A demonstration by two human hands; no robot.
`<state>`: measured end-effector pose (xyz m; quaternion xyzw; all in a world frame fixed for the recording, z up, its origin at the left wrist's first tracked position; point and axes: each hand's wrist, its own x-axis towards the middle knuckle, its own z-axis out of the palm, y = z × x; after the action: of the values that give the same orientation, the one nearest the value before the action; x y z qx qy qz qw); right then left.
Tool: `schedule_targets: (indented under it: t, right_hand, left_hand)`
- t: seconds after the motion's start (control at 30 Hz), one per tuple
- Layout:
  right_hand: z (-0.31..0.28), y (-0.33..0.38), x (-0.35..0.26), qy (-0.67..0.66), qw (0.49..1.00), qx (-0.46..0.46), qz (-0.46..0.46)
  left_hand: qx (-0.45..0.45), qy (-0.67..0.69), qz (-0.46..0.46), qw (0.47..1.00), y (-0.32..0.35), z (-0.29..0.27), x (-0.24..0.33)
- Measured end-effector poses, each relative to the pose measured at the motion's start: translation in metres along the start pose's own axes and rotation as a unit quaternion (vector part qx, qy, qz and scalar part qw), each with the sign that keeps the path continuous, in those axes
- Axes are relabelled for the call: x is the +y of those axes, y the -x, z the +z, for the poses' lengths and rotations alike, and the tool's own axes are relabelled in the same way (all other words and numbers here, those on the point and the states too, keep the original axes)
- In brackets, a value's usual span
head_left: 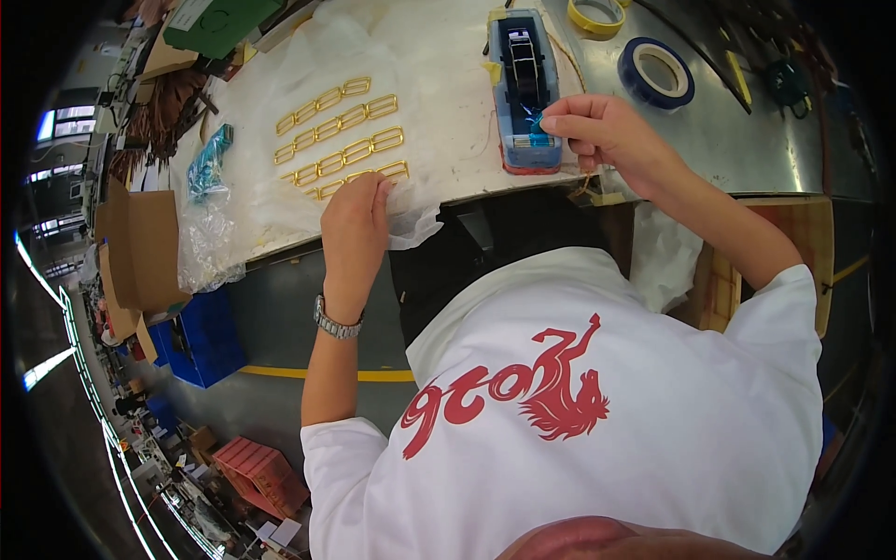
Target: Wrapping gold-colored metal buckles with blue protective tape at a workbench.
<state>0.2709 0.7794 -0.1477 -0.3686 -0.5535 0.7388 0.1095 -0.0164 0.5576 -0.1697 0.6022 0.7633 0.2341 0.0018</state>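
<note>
Several gold rectangular metal buckles (343, 120) lie in slanted rows on a thin white sheet (243, 210) over the worktable. My left hand (353, 229) is closed at the near end of the closest row. Its back hides the fingertips and part of that row, so I cannot make out what is in them. On the right, my right hand (602, 135) pinches a strip of shiny blue tape (535, 122) at the front of a blue-grey tape dispenser (514, 84). The dispenser stands upright on the table, its front end toward me.
A blue tape roll (656, 75) and a yellow tape roll (597, 13) lie on the metal surface at right. At left are a blue wrapped packet (209, 163), crumpled clear plastic (207, 238), an open cardboard box (140, 252) and a blue bin (201, 341).
</note>
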Motion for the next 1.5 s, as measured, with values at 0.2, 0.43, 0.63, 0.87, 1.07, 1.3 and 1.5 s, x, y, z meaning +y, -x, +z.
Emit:
schedule_targets:
  t: [0.2, 0.43, 0.63, 0.87, 1.07, 1.3, 1.5]
  right_hand:
    - [0.0, 0.003, -0.005, -0.013, 1.0, -0.005, 0.001]
    - [0.003, 0.001, -0.01, -0.022, 0.999, -0.012, 0.033]
    - [0.004, 0.006, -0.018, -0.022, 0.999, -0.022, 0.027]
    - [0.023, 0.031, -0.02, 0.041, 0.995, 0.023, -0.09]
    - [0.041, 0.067, 0.011, -0.019, 0.996, -0.014, -0.088]
    - [0.057, 0.065, 0.051, -0.079, 0.993, 0.013, -0.084]
    - [0.055, 0.063, 0.053, -0.073, 0.992, 0.011, -0.102]
  left_hand:
    - [-0.016, -0.012, 0.019, 1.0, -0.012, 0.0, -0.008]
    - [-0.104, -0.177, 0.109, 0.972, -0.024, -0.002, 0.002]
    - [-0.08, -0.128, 0.113, 0.982, -0.035, 0.002, -0.01]
    - [-0.051, 0.101, -0.074, 0.991, -0.045, -0.029, -0.021]
    - [-0.112, 0.489, -0.199, 0.842, -0.042, -0.052, 0.047]
    - [-0.238, 0.539, -0.199, 0.783, -0.028, -0.032, 0.109]
    - [-0.241, 0.514, -0.187, 0.802, -0.038, -0.024, 0.12]
